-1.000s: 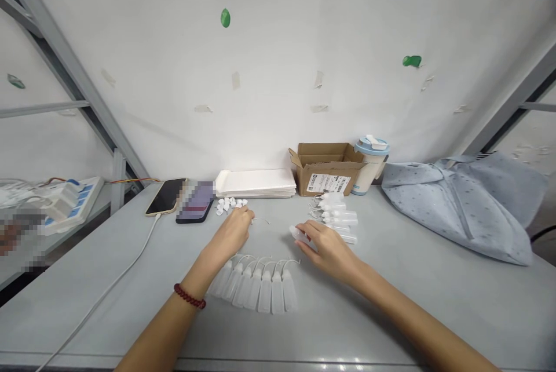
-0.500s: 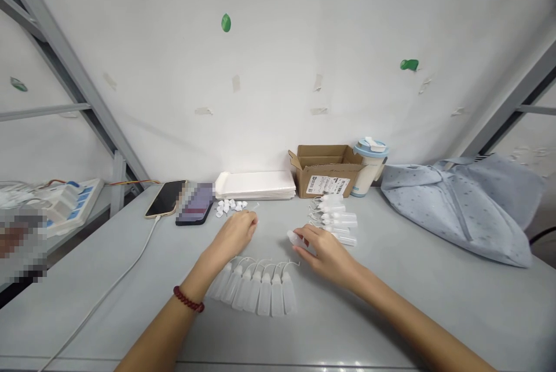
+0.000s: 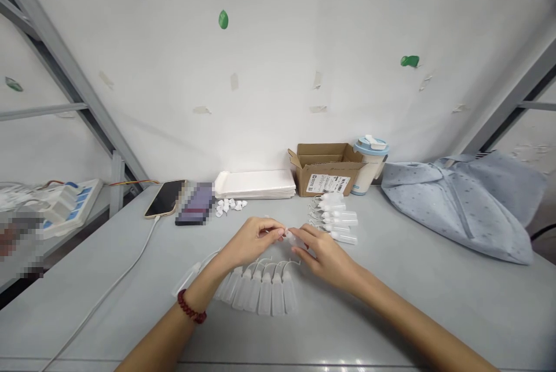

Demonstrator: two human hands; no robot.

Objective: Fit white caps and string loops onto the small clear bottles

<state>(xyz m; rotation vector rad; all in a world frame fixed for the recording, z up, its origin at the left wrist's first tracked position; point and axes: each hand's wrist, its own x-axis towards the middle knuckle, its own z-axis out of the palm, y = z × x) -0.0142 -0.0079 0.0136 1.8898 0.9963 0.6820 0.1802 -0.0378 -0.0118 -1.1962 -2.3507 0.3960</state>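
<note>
My two hands meet over the grey table (image 3: 391,296). My right hand (image 3: 324,253) grips a small translucent bottle (image 3: 290,237) that points left. My left hand (image 3: 249,241) pinches a small white cap against the bottle's tip. A dark red bead bracelet (image 3: 190,308) is on my left wrist. Just below my hands lies a row of several capped bottles (image 3: 263,291). A pile of uncapped bottles (image 3: 339,218) lies to the right of my hands, and loose white caps (image 3: 230,205) lie to the upper left.
At the back stand a stack of white trays (image 3: 256,183), an open cardboard box (image 3: 325,169) and a blue-lidded cup (image 3: 369,166). A phone (image 3: 165,198) on a white cable and a second device lie at left. A pale blue bag (image 3: 464,204) fills the right side.
My left hand has moved right from the loose caps to the bottle tip. My right hand has kept its hold on the bottle and shifted slightly left.
</note>
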